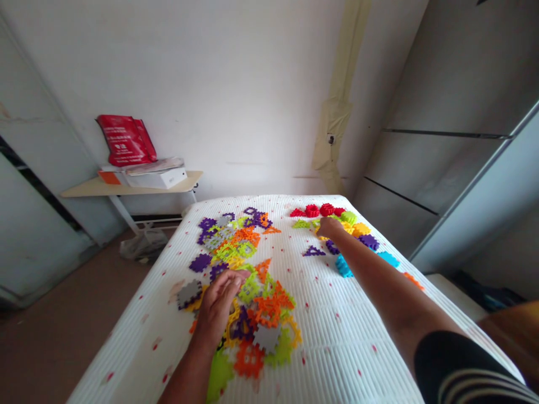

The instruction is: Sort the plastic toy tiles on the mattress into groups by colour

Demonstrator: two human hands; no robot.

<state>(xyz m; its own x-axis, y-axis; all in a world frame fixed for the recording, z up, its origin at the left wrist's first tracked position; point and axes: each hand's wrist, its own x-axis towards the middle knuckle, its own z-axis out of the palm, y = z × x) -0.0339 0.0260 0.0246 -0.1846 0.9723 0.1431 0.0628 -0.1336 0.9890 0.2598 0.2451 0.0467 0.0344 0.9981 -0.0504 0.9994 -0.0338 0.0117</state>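
Observation:
My left hand [219,297] hovers over a loose spread of toothed plastic building pieces, its fingers loosely bent and thumb apart, with nothing visible in it. Near it lie a grey square piece [189,294], an orange triangle piece [263,270] and several green, purple and yellow pieces. My right hand [330,228] reaches to the far right group, closed with its fingertips down; what they grip is hidden. A light green triangle piece [301,224] lies just left of it. Yellow pieces [361,229] and green ones are beside it, and a purple triangle piece [314,251] lies nearer me.
The pieces lie on a white ribbed cover [328,331] with red dots. Red pieces [312,211] sit at the far right, blue ones [344,266] near my right forearm. A side table [138,187] with a red bag [126,140] stands left; a grey cabinet [438,140] right.

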